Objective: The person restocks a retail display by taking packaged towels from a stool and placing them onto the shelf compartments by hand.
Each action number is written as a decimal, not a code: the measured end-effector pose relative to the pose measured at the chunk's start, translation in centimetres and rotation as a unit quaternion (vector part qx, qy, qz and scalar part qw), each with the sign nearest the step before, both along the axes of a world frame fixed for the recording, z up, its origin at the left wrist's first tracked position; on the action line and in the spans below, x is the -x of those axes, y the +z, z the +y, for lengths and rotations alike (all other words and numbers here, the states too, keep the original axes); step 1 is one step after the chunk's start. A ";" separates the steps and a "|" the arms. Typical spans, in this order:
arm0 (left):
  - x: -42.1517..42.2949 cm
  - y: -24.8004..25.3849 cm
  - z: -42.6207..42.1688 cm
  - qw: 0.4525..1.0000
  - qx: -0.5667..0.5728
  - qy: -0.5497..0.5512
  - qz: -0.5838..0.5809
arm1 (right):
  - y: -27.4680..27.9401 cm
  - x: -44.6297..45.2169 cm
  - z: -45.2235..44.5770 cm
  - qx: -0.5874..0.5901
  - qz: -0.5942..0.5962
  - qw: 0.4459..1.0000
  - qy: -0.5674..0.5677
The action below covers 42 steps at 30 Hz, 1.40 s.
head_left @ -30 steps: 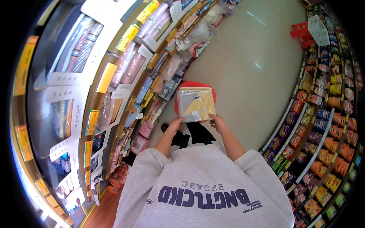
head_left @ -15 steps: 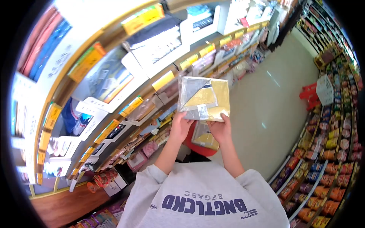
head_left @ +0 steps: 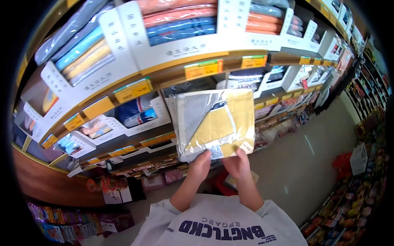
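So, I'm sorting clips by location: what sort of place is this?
Most likely a shop: orange price labels line the shelf edges, plastic-wrapped folded textiles sit in white display boxes, and rows of packaged goods stand across the aisle.

Yellow-and-grey packet (head_left: 216,124) in both hands (head_left: 200,167) before shelves (head_left: 168,72)

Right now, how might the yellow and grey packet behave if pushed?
The packet is probably slippery, given its glossy clear wrap. It seems fairly stiff, looking flat while the left hand and right hand grip only its near edge. Its flat shape likely won't roll.
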<state>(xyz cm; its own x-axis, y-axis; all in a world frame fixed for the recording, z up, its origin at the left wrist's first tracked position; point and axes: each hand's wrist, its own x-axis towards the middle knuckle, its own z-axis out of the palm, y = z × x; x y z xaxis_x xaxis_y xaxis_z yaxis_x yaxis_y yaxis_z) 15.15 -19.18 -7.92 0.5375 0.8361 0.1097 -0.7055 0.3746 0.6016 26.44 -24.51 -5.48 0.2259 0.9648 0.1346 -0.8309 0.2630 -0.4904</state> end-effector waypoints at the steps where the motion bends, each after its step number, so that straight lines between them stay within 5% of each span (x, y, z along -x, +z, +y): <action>1: 1.0 0.0 0.3 1.000 -0.005 0.006 -0.001 | 0.3 0.9 0.7 -0.005 -0.001 1.000 0.006; 21: 16.6 2.5 7.6 0.987 -0.022 0.154 -0.024 | 1.0 15.4 11.1 -0.029 0.024 0.975 0.217; 42: 15.8 8.9 16.1 0.988 -0.078 0.107 -0.076 | 7.3 15.5 18.3 -0.046 -0.032 0.985 0.166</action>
